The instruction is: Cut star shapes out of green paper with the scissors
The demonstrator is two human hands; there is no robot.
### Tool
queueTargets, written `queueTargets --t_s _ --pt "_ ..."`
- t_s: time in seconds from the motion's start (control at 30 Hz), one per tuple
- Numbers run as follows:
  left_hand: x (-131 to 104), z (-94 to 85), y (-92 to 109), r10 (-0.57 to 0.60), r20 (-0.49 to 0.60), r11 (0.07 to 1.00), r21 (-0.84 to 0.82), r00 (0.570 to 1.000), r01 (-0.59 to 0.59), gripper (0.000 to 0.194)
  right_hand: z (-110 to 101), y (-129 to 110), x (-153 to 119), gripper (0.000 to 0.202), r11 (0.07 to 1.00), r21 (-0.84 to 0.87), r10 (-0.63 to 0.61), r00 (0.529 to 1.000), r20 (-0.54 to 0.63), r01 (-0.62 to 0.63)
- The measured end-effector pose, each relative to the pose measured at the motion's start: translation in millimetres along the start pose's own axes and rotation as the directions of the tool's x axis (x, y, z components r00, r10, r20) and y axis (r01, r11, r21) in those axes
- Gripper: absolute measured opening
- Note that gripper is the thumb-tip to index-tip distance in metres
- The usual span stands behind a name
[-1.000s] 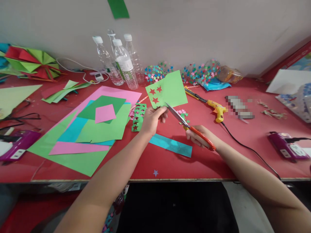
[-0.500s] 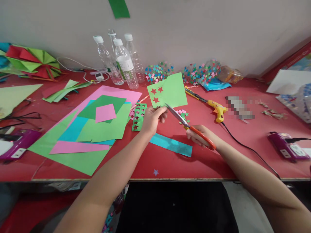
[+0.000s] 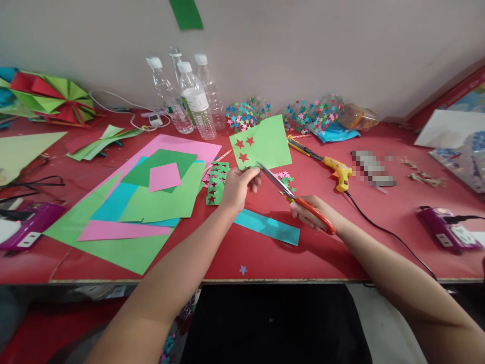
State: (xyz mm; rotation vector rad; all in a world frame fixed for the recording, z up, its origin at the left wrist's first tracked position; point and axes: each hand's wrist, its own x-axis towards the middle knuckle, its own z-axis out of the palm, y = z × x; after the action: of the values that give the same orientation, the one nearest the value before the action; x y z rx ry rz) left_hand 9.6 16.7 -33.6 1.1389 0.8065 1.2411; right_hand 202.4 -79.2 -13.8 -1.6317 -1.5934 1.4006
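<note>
My left hand (image 3: 240, 184) has its thumb and fingers pinched at the lower edge of a light green sheet of paper (image 3: 269, 139), which has star-shaped holes at its left side. In my right hand (image 3: 312, 210) is a pair of scissors (image 3: 278, 180) with orange-red handles. Their blades point up and left, with the tips over the paper's lower edge, close to my left fingers. Whether they are in contact with the paper I cannot tell. A blue paper strip (image 3: 269, 227) lies below, and a green strip with star cutouts (image 3: 217, 184) is beside my left hand.
Coloured sheets (image 3: 162, 202) overlap at left, in front of several plastic bottles (image 3: 197, 101). Loose paper stars (image 3: 286, 178) lie behind the scissors. A yellow glue gun (image 3: 341, 172) trails its cord at right. Purple power strips (image 3: 449, 230) sit at both sides.
</note>
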Motion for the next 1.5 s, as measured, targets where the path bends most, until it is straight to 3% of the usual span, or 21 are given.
queueTargets --t_s 0.3,0.63,0.87,1.2,1.5 --pt "-0.5 -1.0 -0.4 -0.014 0.016 0.999 -0.033 1.0 0.015 0.019 0.6 -2.5 -0.3 0.049 1.0 -0.013 0.025 1.0 -0.014 -0.025" --pt "0.0 -0.1 1.4 0.047 -0.058 0.998 0.042 0.997 -0.044 0.02 0.4 4.1 1.7 0.048 0.999 0.031 -0.036 0.999 0.031 0.035" --pt "-8.3 6.5 0.2 0.123 -0.023 0.992 0.023 0.992 -0.123 0.022 4.3 6.0 -1.8 0.054 0.989 0.1 -0.122 0.988 0.096 0.112" --pt "-12.9 11.5 -4.2 0.102 -0.032 0.994 0.037 0.994 -0.101 0.024 15.7 14.4 1.2 0.053 0.978 0.143 -0.167 0.98 0.109 0.151" --pt "-13.8 13.3 -8.3 0.052 -0.071 0.999 0.021 0.996 -0.05 0.03 13.9 11.5 1.1 0.055 0.992 0.109 -0.075 0.994 0.08 0.066"
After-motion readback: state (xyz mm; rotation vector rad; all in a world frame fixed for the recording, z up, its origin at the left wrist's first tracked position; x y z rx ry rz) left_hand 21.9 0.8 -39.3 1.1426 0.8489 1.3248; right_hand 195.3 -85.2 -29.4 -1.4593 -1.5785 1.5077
